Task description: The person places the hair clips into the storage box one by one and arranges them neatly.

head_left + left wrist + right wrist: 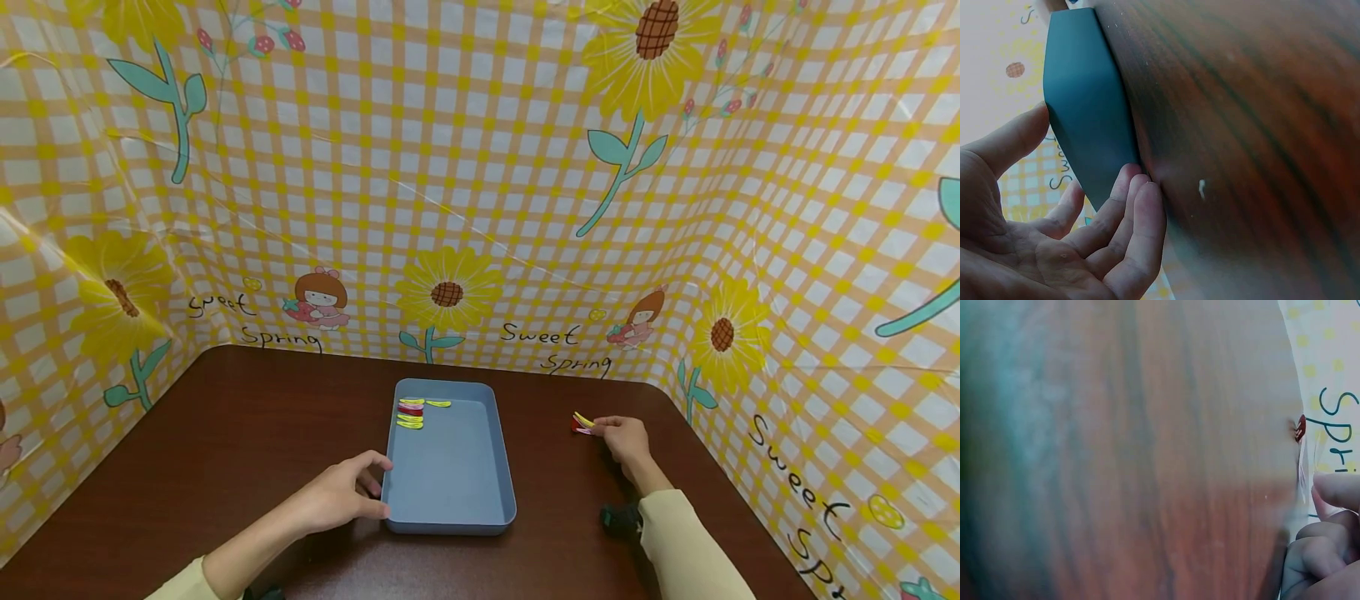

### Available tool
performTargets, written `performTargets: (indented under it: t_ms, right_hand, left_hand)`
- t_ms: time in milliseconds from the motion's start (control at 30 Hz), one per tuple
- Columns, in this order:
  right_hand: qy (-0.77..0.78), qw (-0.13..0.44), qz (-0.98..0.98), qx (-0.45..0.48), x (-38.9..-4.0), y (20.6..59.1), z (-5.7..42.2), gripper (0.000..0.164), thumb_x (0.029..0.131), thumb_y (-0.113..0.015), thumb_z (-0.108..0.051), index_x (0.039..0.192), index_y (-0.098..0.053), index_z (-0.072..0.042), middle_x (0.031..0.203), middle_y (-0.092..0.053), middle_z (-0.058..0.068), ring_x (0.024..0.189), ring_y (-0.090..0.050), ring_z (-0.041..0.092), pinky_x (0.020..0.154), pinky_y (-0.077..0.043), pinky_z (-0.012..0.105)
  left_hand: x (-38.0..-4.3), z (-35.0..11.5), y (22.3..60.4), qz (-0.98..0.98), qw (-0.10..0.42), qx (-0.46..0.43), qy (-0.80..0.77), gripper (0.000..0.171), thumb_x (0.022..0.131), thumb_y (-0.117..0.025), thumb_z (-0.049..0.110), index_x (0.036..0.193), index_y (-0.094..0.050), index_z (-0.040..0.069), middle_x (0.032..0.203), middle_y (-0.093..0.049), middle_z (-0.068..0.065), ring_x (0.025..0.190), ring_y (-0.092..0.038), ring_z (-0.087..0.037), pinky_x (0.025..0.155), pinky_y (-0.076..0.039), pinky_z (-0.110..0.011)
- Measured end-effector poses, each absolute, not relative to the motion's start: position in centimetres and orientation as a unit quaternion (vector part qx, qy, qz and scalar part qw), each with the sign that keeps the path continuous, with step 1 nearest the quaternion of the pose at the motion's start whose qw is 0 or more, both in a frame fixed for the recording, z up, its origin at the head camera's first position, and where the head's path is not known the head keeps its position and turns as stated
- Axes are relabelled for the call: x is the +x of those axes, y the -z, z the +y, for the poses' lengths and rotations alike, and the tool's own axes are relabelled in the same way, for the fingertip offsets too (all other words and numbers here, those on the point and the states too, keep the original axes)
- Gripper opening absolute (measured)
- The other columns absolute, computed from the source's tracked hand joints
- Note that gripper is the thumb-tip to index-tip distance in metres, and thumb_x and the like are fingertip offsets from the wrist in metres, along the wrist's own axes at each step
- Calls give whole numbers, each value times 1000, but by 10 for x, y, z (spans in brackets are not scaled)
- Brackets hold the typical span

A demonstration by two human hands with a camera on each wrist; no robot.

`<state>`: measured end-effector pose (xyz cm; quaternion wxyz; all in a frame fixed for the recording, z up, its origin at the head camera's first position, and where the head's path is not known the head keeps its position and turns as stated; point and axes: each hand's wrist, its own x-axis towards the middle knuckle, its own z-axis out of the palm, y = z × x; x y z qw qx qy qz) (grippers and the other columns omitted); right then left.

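A blue-grey tray [450, 475] lies on the table. Inside its far left corner several snap hair clips [410, 411], yellow, pink and red, form a column; one more yellow clip [438, 404] lies to their right. My left hand [341, 492] rests against the tray's left side, thumb and fingers spread and loosely bent, fingertips touching the wall [1085, 94]. Right of the tray, my right hand [626, 437] pinches between thumb and forefinger a small fan of hair clips [582, 421] in yellow, pink and red. Whether all are gripped I cannot tell.
The dark brown wooden table [285, 408] extends on both sides of the tray. A yellow checked cloth [480, 183] with sunflowers hangs behind and at the sides. A dark band [621, 520] sits below the right wrist.
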<state>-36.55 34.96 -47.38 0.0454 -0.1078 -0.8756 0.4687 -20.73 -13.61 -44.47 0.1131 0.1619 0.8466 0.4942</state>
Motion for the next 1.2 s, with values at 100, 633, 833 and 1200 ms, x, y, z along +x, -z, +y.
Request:
performTargets:
  t_ms: [100, 633, 833, 1200]
  right_hand:
    - [-477, 47, -871, -109, -365, 471, 350, 29, 94, -67, -13, 116, -69, 5, 73, -63, 1, 43, -30, 8, 43, -31, 26]
    - [-466, 46, -881, -69, -368, 441, 329, 31, 97, -63, -14, 120, -68, 6, 73, -60, -3, 54, -41, 10, 50, -38, 28]
    - [-463, 38, -884, -50, -367, 430, 314, 31, 100, -59, -16, 123, -66, 4, 121, -63, 21, 61, -44, 12, 53, -41, 29]
    - [-458, 25, -888, -36, -372, 414, 288, 30, 102, -57, -18, 125, -66, 0, 134, -57, 25, 67, -46, 11, 64, -49, 37]
  left_hand:
    - [-207, -136, 444, 845, 114, 161, -496, 57, 81, -83, 15, 130, -56, 6, 97, -63, -10, 83, -63, -22, 68, -48, -37]
    - [-208, -136, 447, 845, 116, 160, -497, 57, 81, -84, 16, 130, -56, 7, 97, -63, -10, 83, -64, -21, 68, -48, -37]
    - [-209, -136, 449, 846, 112, 159, -497, 57, 81, -84, 16, 130, -56, 7, 97, -63, -10, 83, -63, -22, 68, -48, -37]
    - [-210, -136, 449, 848, 110, 158, -494, 57, 80, -84, 16, 129, -57, 7, 96, -63, -9, 83, -64, -21, 68, -49, -37]
